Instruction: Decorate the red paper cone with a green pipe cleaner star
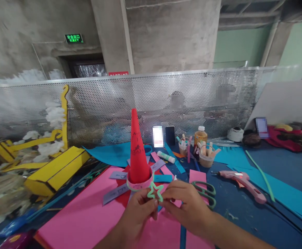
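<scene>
My left hand (138, 216) and my right hand (184, 207) meet low in the middle of the view. Their fingertips pinch a mint-green foam star outline (155, 191) from either side. Just behind the star stands a tall red paper cone (138, 152) with dark drawn marks, its base ringed by a pink paper band (139, 184). Under my hands lies a pink foam sheet (81, 207). Green-handled scissors (204, 193) lie just right of my right hand, and a pink glue gun (241, 183) rests further right.
Teal paper strips and sheets (109, 154) cover the blue work surface (285, 169). Behind the cone stand several pots of markers (206, 157), a bottle (200, 136) and a phone (170, 135). Yellow foam pieces (56, 171) lie left. A perforated metal fence (130, 103) runs behind.
</scene>
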`<state>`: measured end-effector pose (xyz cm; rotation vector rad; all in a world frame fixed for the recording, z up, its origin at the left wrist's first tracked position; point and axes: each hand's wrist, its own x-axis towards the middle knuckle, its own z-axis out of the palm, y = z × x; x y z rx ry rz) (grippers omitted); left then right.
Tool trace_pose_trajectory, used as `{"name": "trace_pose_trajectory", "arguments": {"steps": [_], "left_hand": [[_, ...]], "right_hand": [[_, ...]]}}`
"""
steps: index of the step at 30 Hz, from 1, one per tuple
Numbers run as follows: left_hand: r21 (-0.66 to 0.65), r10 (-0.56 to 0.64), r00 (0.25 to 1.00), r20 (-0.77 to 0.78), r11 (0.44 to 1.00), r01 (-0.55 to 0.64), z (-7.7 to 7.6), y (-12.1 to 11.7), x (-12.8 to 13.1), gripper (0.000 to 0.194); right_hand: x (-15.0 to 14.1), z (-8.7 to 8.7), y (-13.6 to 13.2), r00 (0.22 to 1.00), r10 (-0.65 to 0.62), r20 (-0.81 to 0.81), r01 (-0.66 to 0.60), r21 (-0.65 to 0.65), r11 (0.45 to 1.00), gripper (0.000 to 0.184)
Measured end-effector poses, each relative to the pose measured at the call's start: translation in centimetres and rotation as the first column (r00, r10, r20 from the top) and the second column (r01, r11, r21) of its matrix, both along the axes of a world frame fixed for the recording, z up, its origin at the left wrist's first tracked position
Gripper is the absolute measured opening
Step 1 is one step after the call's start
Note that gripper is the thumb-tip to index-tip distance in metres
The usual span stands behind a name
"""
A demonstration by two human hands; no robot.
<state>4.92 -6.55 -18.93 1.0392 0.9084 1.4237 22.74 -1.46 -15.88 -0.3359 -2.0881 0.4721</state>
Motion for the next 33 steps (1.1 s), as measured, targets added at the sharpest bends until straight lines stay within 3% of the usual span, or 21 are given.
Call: {"name": "trace_pose_trajectory", "arguments": {"steps": [7, 11, 16, 19, 24, 29, 33], "left_hand": [[0.077, 0.056, 0.994, -0.095, 0.996, -0.049, -0.2, 0.1, -0.2, 0.048], [0.085, 0.137, 0.976, -0.171, 0.989, -0.124, 0.7, -0.3, 0.0, 0.046], [0.109, 0.194, 0.936, -0.292, 0.979, -0.169, 1.9, -1.1, 0.5, 0.029], [0.162, 0.279, 0.869, -0.408, 0.959, -0.232, 1.7, -1.6, 0.4, 0.019], [0.263, 0.369, 0.765, -0.527, 0.927, -0.267, 1.1, -2.1, 0.1, 0.015], [0.217, 0.343, 0.846, -0.407, 0.936, -0.275, 1.3, -1.7, 0.3, 0.019], [0.136, 0.294, 0.906, -0.305, 0.955, -0.264, 1.6, -1.3, 0.4, 0.026]], "right_hand": [[-0.2, 0.1, -0.6, 1.000, 0.009, -0.019, -0.010, -0.057, 0.998, 0.010], [-0.5, -0.1, -1.0, 1.000, -0.021, 0.008, 0.023, -0.233, 0.972, 0.015], [-0.9, 0.0, -1.1, 0.999, -0.035, 0.018, 0.039, -0.442, 0.896, 0.012], [-0.9, 0.1, -0.9, 0.998, 0.059, -0.022, -0.061, -0.585, 0.809, 0.006], [-1.4, -0.2, -0.8, 0.978, 0.119, -0.173, -0.210, -0.770, 0.603, 0.027], [-2.0, -0.7, -0.5, 0.957, 0.083, -0.280, -0.286, -0.841, 0.460, 0.045], [-2.0, -0.7, -0.4, 0.944, 0.105, -0.313, -0.328, -0.856, 0.398, 0.045]]}}
